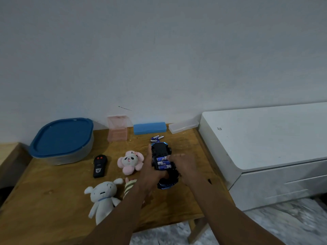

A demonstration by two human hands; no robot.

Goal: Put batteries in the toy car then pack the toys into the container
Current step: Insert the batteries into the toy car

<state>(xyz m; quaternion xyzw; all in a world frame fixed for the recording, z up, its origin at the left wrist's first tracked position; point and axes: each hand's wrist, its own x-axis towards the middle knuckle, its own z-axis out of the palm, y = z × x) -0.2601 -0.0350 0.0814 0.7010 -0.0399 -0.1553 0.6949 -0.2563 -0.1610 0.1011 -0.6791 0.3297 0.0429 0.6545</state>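
The black and blue toy car [160, 151] lies upside down on the wooden table [53, 200], its battery bay open with three blue batteries [163, 163] inside. My left hand [150, 174] grips the car's left side. My right hand [184, 165] has its fingertips on the top battery in the bay. Loose batteries [156, 138] lie just beyond the car. A grey container with a blue lid [62, 138] stands at the back left. A pink panda plush [130, 161], a white plush [102, 197] and a black remote [100, 166] lie left of the car.
A striped plush [129, 187] is partly hidden under my left forearm. A pink box [117, 129], a blue case [149, 128] and a clear case [183, 127] line the wall. A white cabinet [265, 147] stands right of the table.
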